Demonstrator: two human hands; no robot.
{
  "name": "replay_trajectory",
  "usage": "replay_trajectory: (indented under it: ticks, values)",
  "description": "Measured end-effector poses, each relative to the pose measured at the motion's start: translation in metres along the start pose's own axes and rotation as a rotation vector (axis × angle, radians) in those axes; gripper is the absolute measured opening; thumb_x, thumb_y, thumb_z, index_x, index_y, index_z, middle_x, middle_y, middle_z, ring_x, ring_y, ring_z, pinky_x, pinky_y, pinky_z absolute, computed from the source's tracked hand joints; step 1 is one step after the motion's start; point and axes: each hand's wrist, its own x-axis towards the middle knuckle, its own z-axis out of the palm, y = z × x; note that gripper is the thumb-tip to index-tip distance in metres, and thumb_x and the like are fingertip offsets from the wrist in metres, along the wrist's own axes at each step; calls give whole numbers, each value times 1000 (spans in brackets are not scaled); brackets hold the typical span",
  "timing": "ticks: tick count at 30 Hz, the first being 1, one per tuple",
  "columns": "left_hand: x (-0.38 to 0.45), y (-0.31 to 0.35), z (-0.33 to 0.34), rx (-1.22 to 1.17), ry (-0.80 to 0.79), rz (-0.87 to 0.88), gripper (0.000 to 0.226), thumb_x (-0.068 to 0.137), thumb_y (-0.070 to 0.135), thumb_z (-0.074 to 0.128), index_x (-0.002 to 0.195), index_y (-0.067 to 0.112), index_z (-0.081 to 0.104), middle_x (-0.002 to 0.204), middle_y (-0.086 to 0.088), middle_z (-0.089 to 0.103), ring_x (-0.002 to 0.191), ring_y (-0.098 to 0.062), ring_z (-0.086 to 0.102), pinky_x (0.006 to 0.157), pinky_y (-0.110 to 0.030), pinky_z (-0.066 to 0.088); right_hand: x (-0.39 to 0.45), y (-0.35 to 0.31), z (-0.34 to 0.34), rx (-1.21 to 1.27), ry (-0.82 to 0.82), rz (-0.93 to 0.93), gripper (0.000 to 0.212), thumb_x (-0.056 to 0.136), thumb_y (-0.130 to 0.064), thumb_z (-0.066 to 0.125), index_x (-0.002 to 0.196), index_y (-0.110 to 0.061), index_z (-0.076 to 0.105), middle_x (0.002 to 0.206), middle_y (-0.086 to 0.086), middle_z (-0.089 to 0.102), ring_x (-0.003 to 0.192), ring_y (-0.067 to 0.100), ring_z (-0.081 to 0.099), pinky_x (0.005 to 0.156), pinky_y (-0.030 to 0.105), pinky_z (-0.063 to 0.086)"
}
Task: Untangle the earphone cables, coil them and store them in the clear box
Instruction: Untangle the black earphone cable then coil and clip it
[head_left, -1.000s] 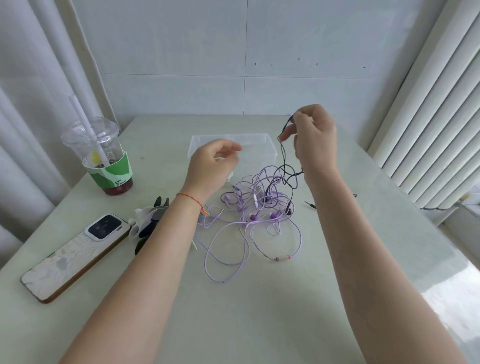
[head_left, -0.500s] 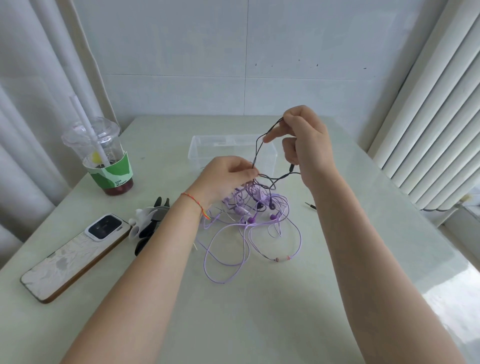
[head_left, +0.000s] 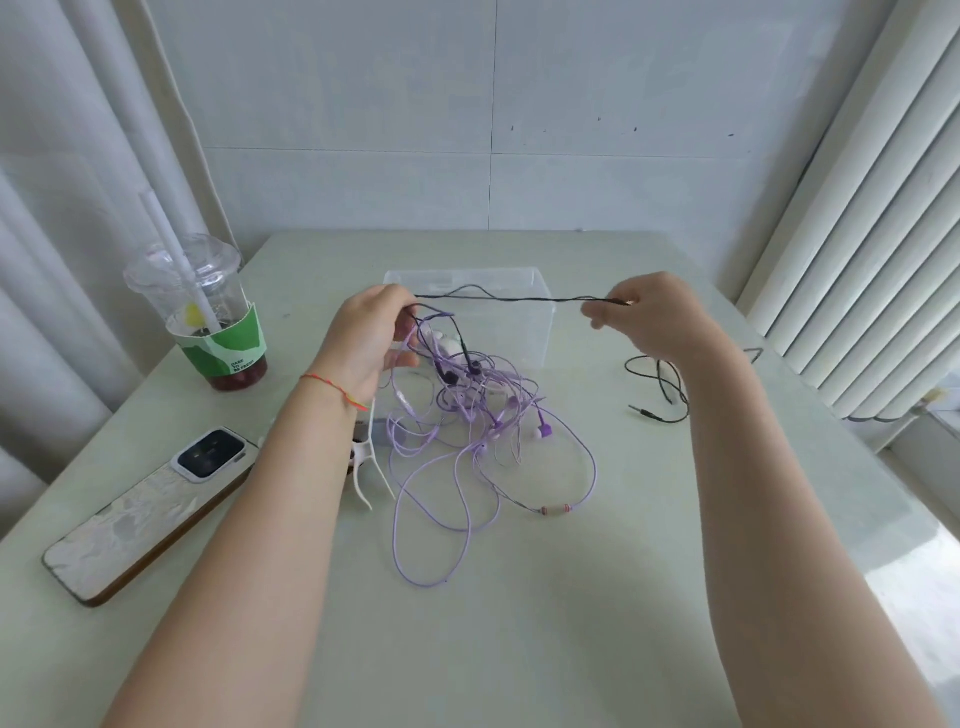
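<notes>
Over the desk (head_left: 519, 649), with both hands (head_left: 369, 338) pinching the black cable (head_left: 498, 298) tight, pull slowly and lift its earbuds out of the purple tangle (head_left: 467, 415).

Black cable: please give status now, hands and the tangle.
Left hand and right hand pinch black cable, stretched between them. Its earbuds hang in purple cables. Clear box behind, no coil inside.

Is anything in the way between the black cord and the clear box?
No solid thing blocks it. The black cord is stretched between the left hand and right hand, just in front of the clear box. But its earbud ends hang in the purple tangle.
</notes>
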Motion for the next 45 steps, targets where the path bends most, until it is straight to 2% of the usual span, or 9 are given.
replay_trajectory:
  ticks: [3, 7, 10, 14, 19, 28, 36, 40, 45]
  values:
    - [1, -6, -1, 145, -38, -1, 17, 87, 16, 57, 70, 15, 61, 63, 0, 56, 52, -12, 50, 40, -18, 35, 6, 13, -1, -218, -16, 77, 19, 86, -28, 63, 75, -13, 68, 59, 3, 52, 57, 20, 48, 50, 26, 33]
    - [-2, -10, 3, 236, -97, 24, 9, 84, 19, 69, 75, 17, 70, 63, 2, 60, 50, -8, 48, 42, -18, 32, 4, 13, 1, -473, -291, 77, 31, 79, -40, 72, 85, -10, 69, 83, 4, 63, 88, 27, 59, 64, 28, 44]
    - [-6, -10, 8, 254, -177, 45, 6, 84, 21, 72, 81, 16, 74, 69, 1, 64, 54, -8, 48, 44, -20, 32, -3, -4, 1, -329, -313, -25, 47, 78, -41, 76, 116, -16, 65, 113, 2, 65, 105, 22, 60, 91, 34, 47]
    - [-13, -9, 18, 239, -266, 56, 6, 81, 22, 76, 84, 16, 74, 68, 3, 66, 57, -8, 49, 46, -21, 30, -9, -32, 16, 81, -153, -292, 31, 86, -15, 66, 117, -16, 65, 105, 0, 69, 98, 16, 65, 96, 33, 50]
    - [-19, -8, 28, 204, -324, 71, 9, 79, 21, 78, 82, 14, 74, 62, 6, 63, 58, -13, 48, 45, -21, 29, -20, -52, 37, 227, -320, -316, 25, 88, -15, 63, 112, -19, 62, 91, -1, 72, 86, 17, 67, 79, 30, 51]
    - [-19, -4, 21, 170, -303, 99, 13, 86, 6, 68, 88, 19, 69, 70, 3, 67, 58, -7, 55, 42, -15, 32, -17, -48, 33, 125, -211, -242, 7, 85, -23, 68, 86, -17, 70, 60, -7, 47, 44, 3, 37, 39, 11, 28]
    - [-8, -8, 17, 295, 28, 130, 22, 84, 2, 53, 77, 18, 66, 64, 2, 58, 41, -6, 49, 39, -14, 33, -10, -35, 24, 170, -74, -210, 8, 81, -27, 74, 80, -20, 71, 49, -10, 35, 39, 5, 32, 42, 17, 25]
    - [0, -14, 11, 482, 204, 149, 16, 79, 17, 60, 64, 20, 63, 55, 8, 54, 55, -16, 49, 56, -21, 37, -7, -30, 20, 191, -21, -172, 7, 81, -27, 73, 79, -21, 72, 49, -9, 35, 37, 5, 32, 42, 19, 25]
    - [-8, -11, 19, 525, 47, 301, 11, 72, 20, 61, 75, 29, 69, 71, 8, 55, 65, -7, 51, 60, -15, 37, -11, -38, 24, 245, -53, -223, 6, 85, -26, 70, 81, -22, 72, 38, -13, 36, 35, 5, 31, 36, 14, 23]
